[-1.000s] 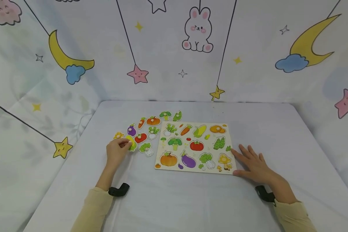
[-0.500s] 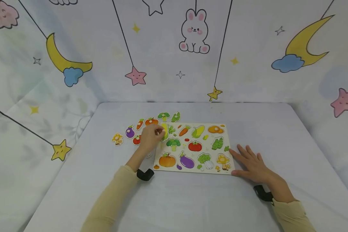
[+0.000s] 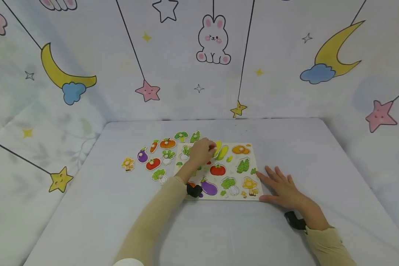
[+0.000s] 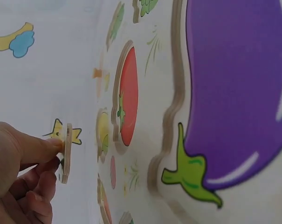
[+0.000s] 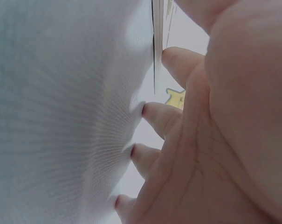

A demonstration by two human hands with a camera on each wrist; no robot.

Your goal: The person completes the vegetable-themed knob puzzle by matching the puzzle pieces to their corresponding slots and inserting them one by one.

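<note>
My left hand is above the upper part of the wooden vegetable puzzle board. It pinches a yellow corn puzzle piece between thumb and fingers, just over the board's printed corn recess. Seen edge-on in the left wrist view, the thin corn piece is held apart from the board surface. My right hand lies with spread fingers at the board's right edge. In the right wrist view, one finger touches the board's edge and other fingertips press the white cloth.
Loose knobbed pieces lie left of the board, among them a mushroom, an eggplant, a tomato and a bok choy. Broccoli and asparagus pieces sit just beyond its upper left corner. A printed cloth wall stands behind.
My left hand has carried the corn piece rightward from the loose pieces to over the corn recess. My right hand keeps its place at the board edge. The head view has shifted slightly.
</note>
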